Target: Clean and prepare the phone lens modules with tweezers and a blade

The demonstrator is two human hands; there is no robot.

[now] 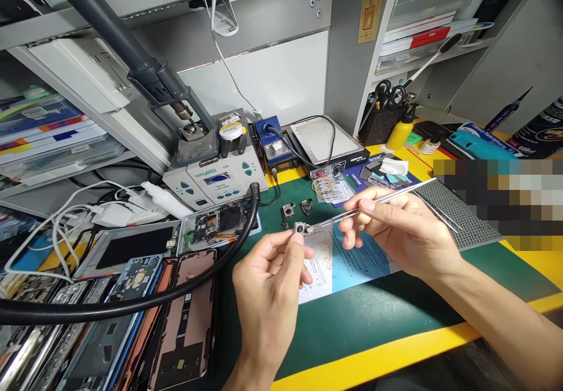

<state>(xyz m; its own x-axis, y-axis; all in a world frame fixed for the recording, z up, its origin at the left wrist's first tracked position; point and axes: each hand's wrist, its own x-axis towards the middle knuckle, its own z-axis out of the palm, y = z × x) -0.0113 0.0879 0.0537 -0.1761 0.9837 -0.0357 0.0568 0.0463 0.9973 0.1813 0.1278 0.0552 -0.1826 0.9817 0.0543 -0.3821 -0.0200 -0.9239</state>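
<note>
Above the printed leaflet (361,265): one small camera module (300,228), pinched between thumb and forefinger of the left hand (273,279), which reaches up from below. Right hand (402,227), entering from the right, grips a slender metal tool (335,218) pen-fashion, tip at the module. Beyond: grey bench station (235,172), lettering too small to read surely. Upper-right shelf: red-banded box (430,37), marked "OPEN".

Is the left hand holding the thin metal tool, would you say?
No, the right hand holds the tool; the left hand pinches a small camera.
</note>
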